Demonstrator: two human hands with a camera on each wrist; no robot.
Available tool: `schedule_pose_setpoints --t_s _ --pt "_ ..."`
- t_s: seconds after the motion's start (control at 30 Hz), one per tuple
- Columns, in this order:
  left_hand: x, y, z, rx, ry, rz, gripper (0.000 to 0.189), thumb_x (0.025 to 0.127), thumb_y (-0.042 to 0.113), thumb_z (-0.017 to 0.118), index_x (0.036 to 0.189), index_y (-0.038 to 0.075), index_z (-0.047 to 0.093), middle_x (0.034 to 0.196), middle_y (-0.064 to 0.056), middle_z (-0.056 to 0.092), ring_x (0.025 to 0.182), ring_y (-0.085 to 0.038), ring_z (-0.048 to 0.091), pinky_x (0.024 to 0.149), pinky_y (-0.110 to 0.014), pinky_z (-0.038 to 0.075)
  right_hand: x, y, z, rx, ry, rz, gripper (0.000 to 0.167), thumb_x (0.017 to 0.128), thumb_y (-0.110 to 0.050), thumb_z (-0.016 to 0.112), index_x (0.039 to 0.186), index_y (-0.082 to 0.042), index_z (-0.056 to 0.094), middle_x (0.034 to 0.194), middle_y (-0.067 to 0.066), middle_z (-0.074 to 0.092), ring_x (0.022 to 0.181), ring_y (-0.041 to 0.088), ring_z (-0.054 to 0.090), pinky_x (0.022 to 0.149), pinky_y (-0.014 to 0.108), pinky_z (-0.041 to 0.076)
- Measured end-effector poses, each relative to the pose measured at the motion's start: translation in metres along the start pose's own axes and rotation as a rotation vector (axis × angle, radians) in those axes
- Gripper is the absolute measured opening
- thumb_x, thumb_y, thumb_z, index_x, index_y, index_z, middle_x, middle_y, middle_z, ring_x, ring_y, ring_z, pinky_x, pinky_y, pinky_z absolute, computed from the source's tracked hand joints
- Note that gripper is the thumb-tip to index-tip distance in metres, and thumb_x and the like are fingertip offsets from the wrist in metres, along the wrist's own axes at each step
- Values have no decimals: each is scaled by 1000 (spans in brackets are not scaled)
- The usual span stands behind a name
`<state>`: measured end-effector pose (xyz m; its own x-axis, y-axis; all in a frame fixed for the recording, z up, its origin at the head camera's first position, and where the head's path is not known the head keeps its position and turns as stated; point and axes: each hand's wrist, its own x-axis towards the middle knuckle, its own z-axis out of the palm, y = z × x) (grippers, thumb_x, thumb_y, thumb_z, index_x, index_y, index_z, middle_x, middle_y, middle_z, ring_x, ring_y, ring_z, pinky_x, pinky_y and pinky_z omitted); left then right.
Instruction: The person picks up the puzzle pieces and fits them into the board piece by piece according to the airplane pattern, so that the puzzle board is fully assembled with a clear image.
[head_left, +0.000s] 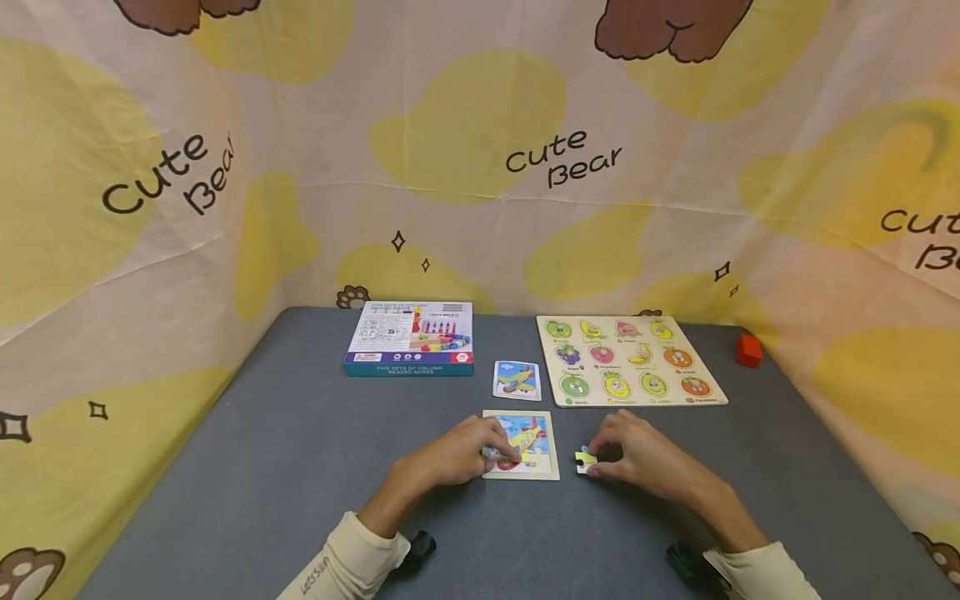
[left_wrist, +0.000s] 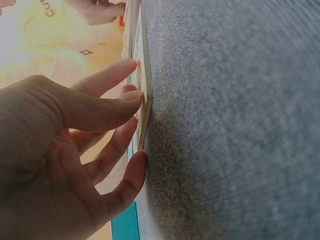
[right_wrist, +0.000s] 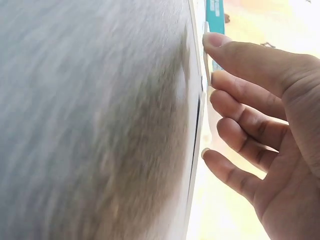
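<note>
A small wooden airplane puzzle (head_left: 542, 467) in a pale frame lies flat on the table. My left hand (head_left: 461, 452) rests on its left side, index fingertip on the picture, hiding part of it. In the left wrist view the fingers (left_wrist: 112, 145) are loosely bent, with the little fingertip at the edge of the frame (left_wrist: 146, 75). Just right of the puzzle, my right hand (head_left: 637, 450) pinches a yellow and white puzzle piece (head_left: 583, 460) between thumb and fingers. That piece (right_wrist: 207, 60) shows edge-on in the right wrist view.
Behind the puzzle lies an airplane picture card (head_left: 517, 381). A boxed bead set (head_left: 408, 340) stands back left, and a fruit board (head_left: 633, 362) lies back right. Farther right sits a red block (head_left: 747, 351). A printed cloth (head_left: 465, 150) hangs around the table's back and sides.
</note>
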<state>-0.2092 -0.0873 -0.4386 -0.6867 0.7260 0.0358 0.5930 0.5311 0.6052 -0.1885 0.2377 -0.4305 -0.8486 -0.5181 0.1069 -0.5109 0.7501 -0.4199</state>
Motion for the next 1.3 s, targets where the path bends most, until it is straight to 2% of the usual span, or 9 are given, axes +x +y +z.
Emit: schedule_pose_setpoints --t_s 0.33,0.6,0.8,0.97,1.17,1.3 --pt "0 0 0 10 4 20 46 86 -17 59 113 10 84 111 -4 72 104 -18 59 96 -37 45 22 -13 15 -25 -19 -36 18 86 -34 90 98 -23 82 94 -19 62 96 6 55 88 36 50" --pt "0 0 -1 1 -4 -5 42 89 -14 61 114 12 84 112 -2 71 105 -18 58 97 -38 44 35 -22 23 -6 -30 -88 19 87 -36 89 96 -23 80 95 -16 62 94 7 55 85 35 50" --pt "-1 1 -1 -6 -10 -5 40 91 -13 63 114 12 84 111 -2 71 104 -18 58 96 -37 44 40 -27 28 -4 -33 -102 18 86 -33 90 96 -20 81 94 -14 63 93 6 54 85 34 50" --pt "-1 2 -1 -16 -13 -30 39 93 -12 63 115 13 84 112 0 70 105 -17 55 96 -37 43 42 -29 28 16 -54 -94 19 86 -34 90 95 -19 81 95 -13 63 92 7 53 83 33 50" --pt "-1 3 -1 -23 -18 -29 39 92 -13 63 114 12 84 113 -2 70 106 -18 55 96 -38 43 43 -28 25 73 -90 -84 20 88 -32 88 102 -19 82 95 -12 66 91 7 56 82 33 50" --pt "-1 3 -1 -24 -18 -27 40 92 -14 63 114 12 84 112 -2 70 105 -18 55 95 -37 43 44 -26 24 66 -115 -112 19 91 -27 86 107 -19 83 94 -12 68 90 7 56 83 34 48"
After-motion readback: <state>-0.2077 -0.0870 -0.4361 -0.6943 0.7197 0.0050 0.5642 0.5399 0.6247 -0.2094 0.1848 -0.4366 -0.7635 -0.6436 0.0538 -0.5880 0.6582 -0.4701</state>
